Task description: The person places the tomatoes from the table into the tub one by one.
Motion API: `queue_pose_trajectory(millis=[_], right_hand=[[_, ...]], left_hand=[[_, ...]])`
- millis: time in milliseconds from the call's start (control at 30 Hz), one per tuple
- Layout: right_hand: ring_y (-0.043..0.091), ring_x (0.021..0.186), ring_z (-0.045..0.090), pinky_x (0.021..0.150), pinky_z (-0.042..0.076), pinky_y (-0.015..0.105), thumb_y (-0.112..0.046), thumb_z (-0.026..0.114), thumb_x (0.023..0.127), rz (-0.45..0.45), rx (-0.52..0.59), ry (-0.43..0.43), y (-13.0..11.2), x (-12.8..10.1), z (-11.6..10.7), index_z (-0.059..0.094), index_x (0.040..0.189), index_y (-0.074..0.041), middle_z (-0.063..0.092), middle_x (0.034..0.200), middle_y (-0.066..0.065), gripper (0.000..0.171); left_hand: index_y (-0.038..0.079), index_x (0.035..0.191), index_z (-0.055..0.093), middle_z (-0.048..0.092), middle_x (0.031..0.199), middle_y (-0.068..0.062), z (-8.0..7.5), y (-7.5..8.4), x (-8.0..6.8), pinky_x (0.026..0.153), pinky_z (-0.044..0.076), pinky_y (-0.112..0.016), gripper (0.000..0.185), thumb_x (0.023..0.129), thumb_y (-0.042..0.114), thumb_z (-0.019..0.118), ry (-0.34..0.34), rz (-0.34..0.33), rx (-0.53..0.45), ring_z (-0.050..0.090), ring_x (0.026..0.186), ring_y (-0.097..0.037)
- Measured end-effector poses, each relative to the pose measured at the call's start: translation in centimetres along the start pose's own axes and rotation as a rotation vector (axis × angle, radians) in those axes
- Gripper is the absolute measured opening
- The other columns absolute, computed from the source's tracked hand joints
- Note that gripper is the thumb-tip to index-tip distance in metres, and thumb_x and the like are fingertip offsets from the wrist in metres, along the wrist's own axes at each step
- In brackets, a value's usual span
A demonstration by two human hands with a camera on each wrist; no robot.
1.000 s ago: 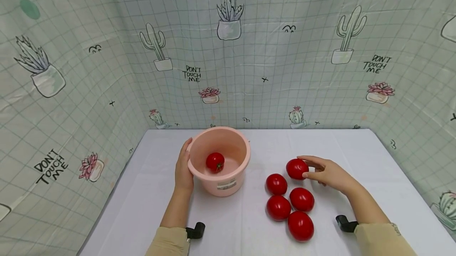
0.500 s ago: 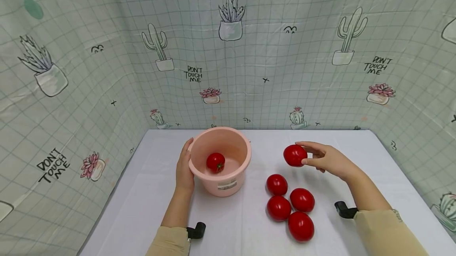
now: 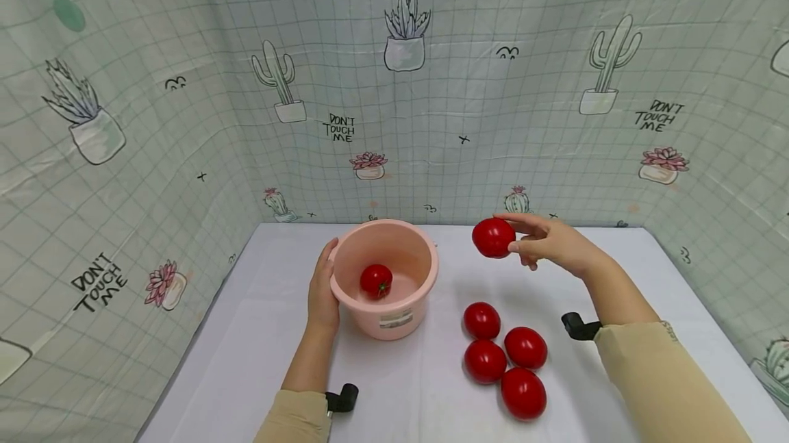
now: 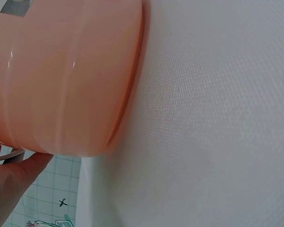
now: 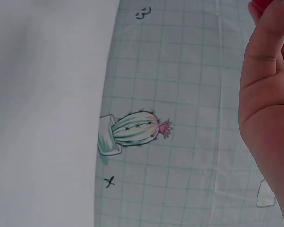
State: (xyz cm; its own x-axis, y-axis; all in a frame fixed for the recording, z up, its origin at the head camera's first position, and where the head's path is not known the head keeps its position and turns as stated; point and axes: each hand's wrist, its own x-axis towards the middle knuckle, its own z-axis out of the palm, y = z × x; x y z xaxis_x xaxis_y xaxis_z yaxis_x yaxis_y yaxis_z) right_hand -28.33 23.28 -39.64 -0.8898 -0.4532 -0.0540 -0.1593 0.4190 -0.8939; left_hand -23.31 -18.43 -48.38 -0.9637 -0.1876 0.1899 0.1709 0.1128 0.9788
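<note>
Bracing the bowl (image 3: 385, 279) against sliding, the left hand (image 3: 322, 289) lies with near-straight fingers against the bowl's left wall, holding nothing. The right hand (image 3: 548, 243) pinches a tomato (image 3: 493, 237) in its fingertips, raised to the right of the bowl and above rim level. One tomato (image 3: 376, 280) lies inside the bowl; four tomatoes (image 3: 504, 359) sit clustered on the table (image 3: 246, 361) to the bowl's right.

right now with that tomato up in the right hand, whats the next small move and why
Probably carry the tomato leftward until it is over the pink bucket, then lower it in. The right hand holds it in the air to the bucket's right, the left hand steadies the bucket's side, and one tomato in the bucket suggests the pattern.
</note>
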Motion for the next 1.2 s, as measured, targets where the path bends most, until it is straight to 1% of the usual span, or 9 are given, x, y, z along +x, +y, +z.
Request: queue_pose_trajectory(millis=[167, 300, 400, 467, 700, 833, 900, 1000, 1200], right_hand=[[0.028, 0.096, 0.068, 0.081, 0.06, 0.043, -0.026, 0.07, 0.091, -0.041, 0.037, -0.053, -1.3, 1.6, 0.4, 0.048, 0.146, -0.025, 0.058, 0.135, 0.013, 0.059], [0.027, 0.115, 0.064, 0.098, 0.053, 0.045, -0.028, 0.07, 0.091, -0.061, 0.019, -0.099, -2.2, 2.8, 1.0, 0.05, 0.145, -0.027, 0.058, 0.138, 0.009, 0.058], [0.025, 0.122, 0.06, 0.104, 0.048, 0.049, -0.029, 0.071, 0.09, -0.066, 0.012, -0.124, -3.1, 3.8, 1.6, 0.051, 0.144, -0.03, 0.058, 0.139, 0.005, 0.058], [0.026, 0.123, 0.059, 0.105, 0.047, 0.05, -0.029, 0.072, 0.09, -0.075, 0.022, -0.145, -3.7, 4.4, 2.0, 0.051, 0.144, -0.03, 0.058, 0.14, 0.005, 0.059], [0.024, 0.123, 0.06, 0.102, 0.051, 0.046, -0.028, 0.075, 0.087, -0.109, 0.048, -0.215, -6.1, 6.8, 3.9, 0.055, 0.14, -0.028, 0.06, 0.138, 0.003, 0.057], [0.025, 0.125, 0.058, 0.102, 0.051, 0.046, -0.025, 0.076, 0.086, -0.139, 0.059, -0.283, -7.6, 8.1, 5.1, 0.056, 0.14, -0.025, 0.061, 0.137, 0.004, 0.058], [0.024, 0.126, 0.057, 0.102, 0.051, 0.046, -0.024, 0.077, 0.086, -0.137, 0.054, -0.323, -8.4, 8.8, 5.8, 0.056, 0.14, -0.026, 0.061, 0.136, 0.003, 0.059], [0.023, 0.128, 0.055, 0.103, 0.05, 0.044, -0.025, 0.077, 0.085, -0.127, 0.04, -0.387, -9.3, 10.0, 6.9, 0.056, 0.14, -0.027, 0.061, 0.137, 0.001, 0.059], [0.02, 0.131, 0.052, 0.107, 0.048, 0.043, -0.024, 0.075, 0.086, -0.087, -0.002, -0.507, -10.3, 12.2, 8.8, 0.057, 0.138, -0.031, 0.059, 0.139, -0.003, 0.055]], left_hand=[[0.041, 0.146, 0.043, 0.044, 0.152, 0.014, 0.1, 0.0, -0.1, 0.117, 0.034, -0.05, 0.044, 0.104, 0.043, 0.027, 0.003, 0.003, 0.0, 0.037, 0.144, -0.015], [0.042, 0.145, 0.043, 0.045, 0.151, 0.014, 0.1, 0.0, -0.1, 0.117, 0.034, -0.05, 0.044, 0.104, 0.042, 0.027, 0.005, -0.001, 0.003, 0.037, 0.143, -0.014], [0.043, 0.144, 0.043, 0.045, 0.15, 0.015, 0.1, -0.2, 0.0, 0.117, 0.034, -0.05, 0.043, 0.105, 0.042, 0.027, 0.004, 0.006, 0.007, 0.038, 0.143, -0.013], [0.044, 0.144, 0.044, 0.046, 0.15, 0.016, 0.1, -0.3, 0.1, 0.118, 0.034, -0.049, 0.043, 0.105, 0.043, 0.026, 0.008, 0.008, 0.012, 0.038, 0.143, -0.012], [0.04, 0.146, 0.043, 0.045, 0.151, 0.013, 0.1, -0.5, 0.2, 0.118, 0.033, -0.05, 0.045, 0.104, 0.046, 0.026, 0.0, 0.018, 0.002, 0.037, 0.144, -0.014], [0.039, 0.146, 0.043, 0.045, 0.152, 0.013, -0.1, -0.3, 0.2, 0.119, 0.032, -0.05, 0.045, 0.105, 0.044, 0.026, -0.003, 0.021, 0.012, 0.037, 0.144, -0.013], [0.039, 0.146, 0.043, 0.045, 0.152, 0.013, -0.2, -0.3, 0.2, 0.119, 0.031, -0.05, 0.044, 0.105, 0.042, 0.026, 0.0, 0.028, 0.015, 0.037, 0.144, -0.014], [0.042, 0.144, 0.043, 0.045, 0.151, 0.015, -0.3, -0.3, 0.2, 0.119, 0.032, -0.049, 0.044, 0.104, 0.045, 0.027, 0.003, 0.014, 0.026, 0.037, 0.144, -0.012], [0.045, 0.144, 0.043, 0.045, 0.151, 0.016, -0.2, -0.5, 0.3, 0.118, 0.033, -0.05, 0.044, 0.103, 0.05, 0.028, 0.007, 0.008, 0.045, 0.037, 0.144, -0.014]])
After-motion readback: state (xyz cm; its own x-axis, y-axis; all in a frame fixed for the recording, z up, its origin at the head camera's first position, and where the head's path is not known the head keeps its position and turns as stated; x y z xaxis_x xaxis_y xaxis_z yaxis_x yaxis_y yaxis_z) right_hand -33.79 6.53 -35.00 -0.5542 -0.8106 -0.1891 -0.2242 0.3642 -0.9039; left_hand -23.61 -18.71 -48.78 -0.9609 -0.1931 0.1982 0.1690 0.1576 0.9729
